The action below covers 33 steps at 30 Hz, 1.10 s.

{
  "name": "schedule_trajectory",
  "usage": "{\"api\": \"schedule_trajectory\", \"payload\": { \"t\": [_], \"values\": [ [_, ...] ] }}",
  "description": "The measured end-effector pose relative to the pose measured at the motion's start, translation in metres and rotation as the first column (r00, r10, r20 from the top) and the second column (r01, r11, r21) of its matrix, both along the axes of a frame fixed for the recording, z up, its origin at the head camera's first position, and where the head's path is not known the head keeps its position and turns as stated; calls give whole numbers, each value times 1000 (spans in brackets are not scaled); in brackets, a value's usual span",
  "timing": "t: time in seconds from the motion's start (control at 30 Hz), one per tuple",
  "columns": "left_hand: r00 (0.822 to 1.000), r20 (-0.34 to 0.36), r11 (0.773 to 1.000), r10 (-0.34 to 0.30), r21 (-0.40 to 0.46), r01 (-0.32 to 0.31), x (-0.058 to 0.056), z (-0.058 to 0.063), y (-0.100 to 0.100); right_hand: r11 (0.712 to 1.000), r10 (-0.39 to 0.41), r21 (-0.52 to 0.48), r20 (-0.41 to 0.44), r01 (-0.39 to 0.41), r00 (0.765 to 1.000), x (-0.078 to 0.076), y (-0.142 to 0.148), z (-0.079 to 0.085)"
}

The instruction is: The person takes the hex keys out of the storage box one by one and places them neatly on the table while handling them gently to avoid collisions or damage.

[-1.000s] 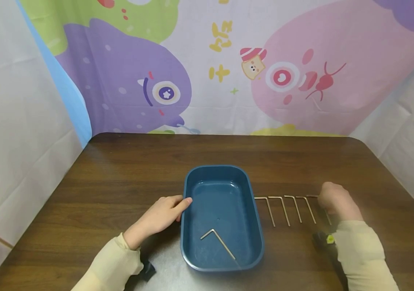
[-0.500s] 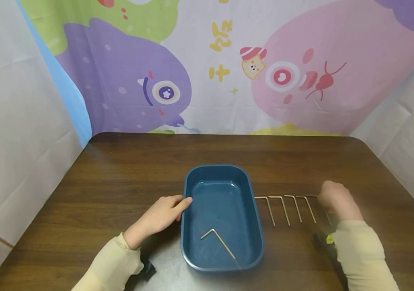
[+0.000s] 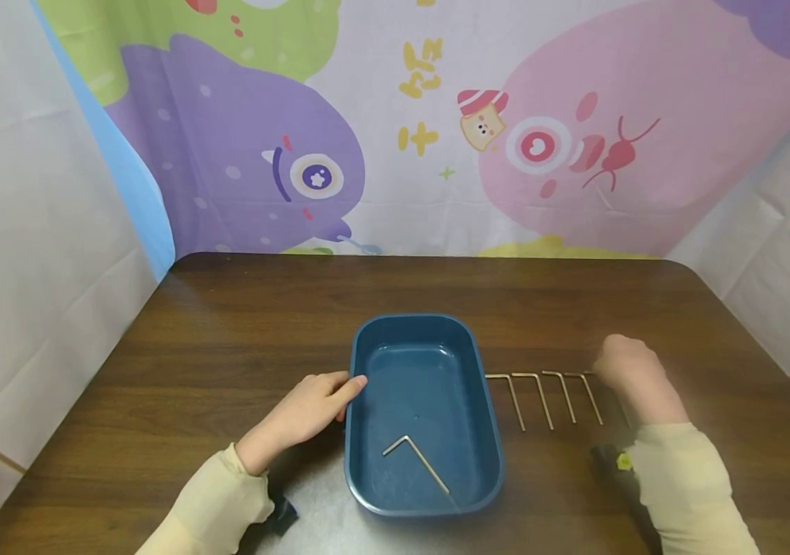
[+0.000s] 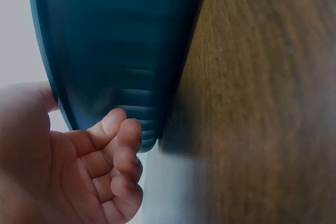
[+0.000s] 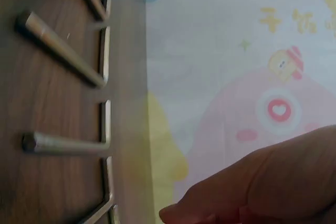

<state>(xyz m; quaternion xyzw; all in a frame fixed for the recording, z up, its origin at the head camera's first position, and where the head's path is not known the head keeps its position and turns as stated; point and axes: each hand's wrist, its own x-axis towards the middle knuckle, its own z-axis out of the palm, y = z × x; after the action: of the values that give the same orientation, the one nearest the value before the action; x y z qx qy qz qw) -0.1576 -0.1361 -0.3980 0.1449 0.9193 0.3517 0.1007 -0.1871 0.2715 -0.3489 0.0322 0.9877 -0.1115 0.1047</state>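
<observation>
A deep blue plastic tray (image 3: 429,401) stands on the table, with one L-shaped hex key (image 3: 422,460) lying in its near half. My left hand (image 3: 307,408) grips the tray's left side, thumb over the rim and fingers (image 4: 126,161) curled against the outer wall. To the right of the tray, several hex keys (image 3: 540,401) lie in a row. My right hand (image 3: 633,374) is at the right end of this row, over the last key, whose short arm (image 5: 114,214) shows beside the thumb (image 5: 220,192). Its fingertips are hidden, so I cannot tell whether it pinches that key.
The dark wooden table (image 3: 228,308) reaches back to a cartoon-printed cloth (image 3: 401,216). Pale cloth walls (image 3: 41,231) flank both sides. A dark wrist strap with a yellow spot (image 3: 623,461) shows at the right sleeve.
My right hand has shifted slightly up and to the left in the head view. The left hand, the tray and the key in it have stayed still.
</observation>
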Motion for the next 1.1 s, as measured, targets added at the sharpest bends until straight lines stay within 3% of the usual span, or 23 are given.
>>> {"api": "schedule_trajectory", "payload": {
  "t": [0.17,0.43,0.6,0.83,1.1],
  "values": [
    [1000,2,1000,4,1,-4,-1,-1,0,999,52,-4,-42,-52,998,2,-11,4],
    [1000,0,1000,2,3,-2,-1,-2,0,999,43,-24,-61,-44,997,8,-34,9],
    [1000,0,1000,3,3,-3,-1,-3,0,997,65,-36,-126,-70,990,13,-48,9],
    [1000,7,1000,6,4,-6,-1,-2,0,991,113,-45,-246,-128,963,17,-63,11],
    [1000,-4,1000,4,2,-4,-1,-1,0,982,158,-35,-380,-185,911,22,-78,6]
  ]
}}
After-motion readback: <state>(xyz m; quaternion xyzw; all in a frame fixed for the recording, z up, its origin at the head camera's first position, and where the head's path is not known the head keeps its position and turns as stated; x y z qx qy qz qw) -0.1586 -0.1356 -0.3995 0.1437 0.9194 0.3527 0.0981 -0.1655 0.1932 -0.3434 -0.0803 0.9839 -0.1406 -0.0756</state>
